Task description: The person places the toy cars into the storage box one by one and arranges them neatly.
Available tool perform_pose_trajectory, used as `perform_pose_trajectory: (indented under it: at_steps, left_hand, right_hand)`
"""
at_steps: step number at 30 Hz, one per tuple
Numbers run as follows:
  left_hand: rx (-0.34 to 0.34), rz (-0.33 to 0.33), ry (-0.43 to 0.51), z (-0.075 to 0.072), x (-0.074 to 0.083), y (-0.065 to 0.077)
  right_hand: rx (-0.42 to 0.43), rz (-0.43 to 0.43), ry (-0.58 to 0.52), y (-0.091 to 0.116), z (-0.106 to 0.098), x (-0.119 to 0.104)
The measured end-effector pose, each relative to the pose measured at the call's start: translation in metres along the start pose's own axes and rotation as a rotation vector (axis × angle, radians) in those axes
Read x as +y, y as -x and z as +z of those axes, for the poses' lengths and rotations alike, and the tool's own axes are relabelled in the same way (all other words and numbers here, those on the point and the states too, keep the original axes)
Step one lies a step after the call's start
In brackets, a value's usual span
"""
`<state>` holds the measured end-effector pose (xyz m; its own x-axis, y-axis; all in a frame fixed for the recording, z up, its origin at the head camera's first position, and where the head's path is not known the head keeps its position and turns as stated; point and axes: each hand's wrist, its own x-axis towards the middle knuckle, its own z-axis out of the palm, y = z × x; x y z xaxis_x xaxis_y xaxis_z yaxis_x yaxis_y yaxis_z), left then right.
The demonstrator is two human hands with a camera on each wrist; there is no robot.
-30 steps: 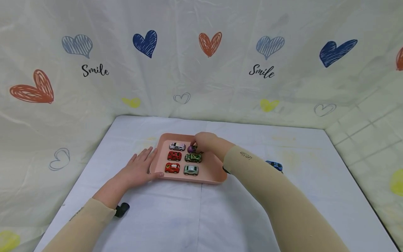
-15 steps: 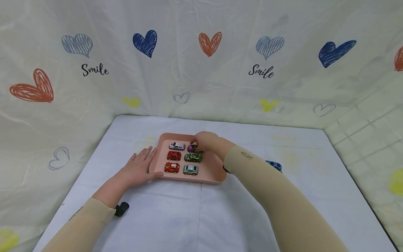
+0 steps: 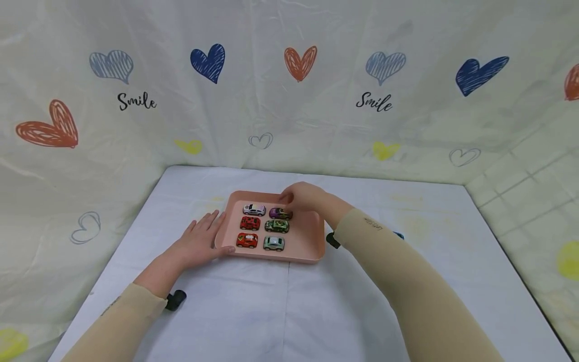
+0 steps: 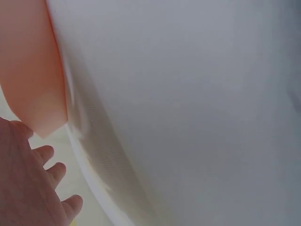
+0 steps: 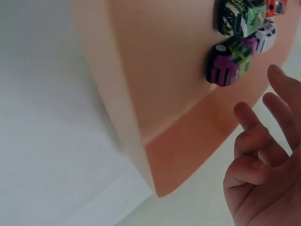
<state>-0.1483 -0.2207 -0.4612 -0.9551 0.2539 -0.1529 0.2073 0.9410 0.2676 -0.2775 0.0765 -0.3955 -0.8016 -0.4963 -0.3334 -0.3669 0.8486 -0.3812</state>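
Note:
Toy cars stand in two columns inside a pink tray [image 3: 303,246]. A purple and green toy car [image 3: 281,213] is at the far end of the right column, with a green patterned car [image 3: 277,226] and a pale silver-green car [image 3: 274,244] nearer. Beside them are a white car [image 3: 254,209] and two red cars [image 3: 250,223]. My right hand [image 3: 305,197] hovers just above the purple car, apart from it; in the right wrist view its fingers are loosely bent and hold nothing. My left hand [image 3: 199,244] rests at the tray's left edge, fingers spread, thumb on the near corner.
A blue toy car [image 3: 399,235] lies on the white-covered table [image 3: 226,311] to the right, mostly hidden behind the right sleeve. A backdrop sheet [image 3: 262,110] with printed hearts rises behind the table. Black wrist cameras show below both sleeves.
My right hand has let go of the purple and green toy car and moved up and slightly right. The car now sits in full view in the tray. My left hand has not moved.

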Motion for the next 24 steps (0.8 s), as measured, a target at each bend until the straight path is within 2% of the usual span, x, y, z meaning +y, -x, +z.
perform_pose_trajectory:
  at_steps: [6,13,24]
  left_hand:
    - [0.002,0.001,0.002,0.000,0.001,0.001]
    - [0.001,-0.004,0.006,0.001,0.001,-0.001]
    - [0.009,-0.001,0.013,0.005,-0.001,-0.002]
  right_hand:
    - [0.035,-0.046,-0.028,0.015,-0.009,0.009]
    - [0.075,-0.010,-0.060,0.033,-0.012,0.024]
    - [0.088,0.020,-0.025,0.065,-0.011,0.052]
